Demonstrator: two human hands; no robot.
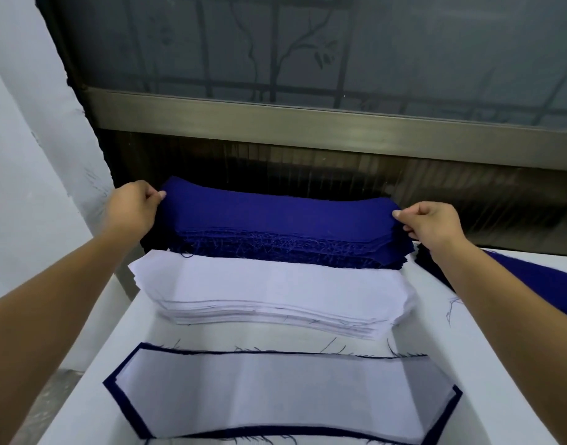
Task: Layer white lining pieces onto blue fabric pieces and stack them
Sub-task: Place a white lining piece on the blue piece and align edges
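A thick stack of blue fabric pieces (282, 232) lies at the far edge of the white table. My left hand (132, 208) pinches the left end of its top blue piece (275, 208), and my right hand (431, 224) pinches the right end. In front of it sits a stack of white lining pieces (275, 292). Nearest me lies a layered piece (282, 396): white lining on top of a blue piece whose dark edge shows all round.
The white table (487, 364) runs toward me, its left edge dropping off near my left forearm. More blue fabric (539, 281) lies at the right. A metal window frame (307, 123) and dark panel stand right behind the stacks. A white wall is on the left.
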